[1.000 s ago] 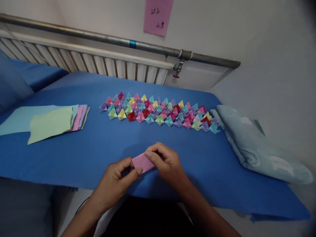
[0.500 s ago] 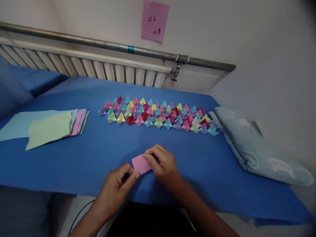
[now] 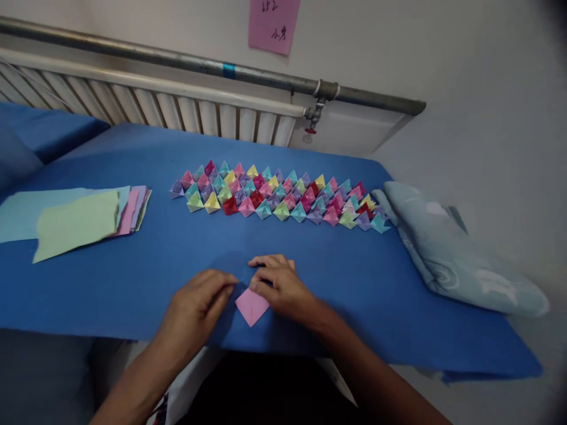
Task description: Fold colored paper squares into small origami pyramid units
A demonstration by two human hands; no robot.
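Observation:
A small folded square of pink paper (image 3: 252,308) lies turned like a diamond on the blue cover, with a short crease showing near its middle. My right hand (image 3: 281,289) has thumb and forefinger closed at its top corner, and covers part of its right side. The other right fingers reach out beyond it. My left hand (image 3: 199,301) is just left of the paper, apart from it, its thumb and forefinger drawn together with nothing visible between them. Beyond both hands stand rows of small folded paper boats (image 3: 282,211) in many colours.
Loose coloured sheets (image 3: 77,219) lie stacked on the left of the blue-covered surface (image 3: 133,295). A folded light-blue blanket (image 3: 460,254) rests at the right. Behind are a white radiator (image 3: 168,110), a metal pipe (image 3: 177,58) and a pink note (image 3: 273,26) on the wall.
The pink paper, held by both hands as a rectangle, now lies as a diamond. My left hand has let go of it and shifted left. The view has tipped down slightly.

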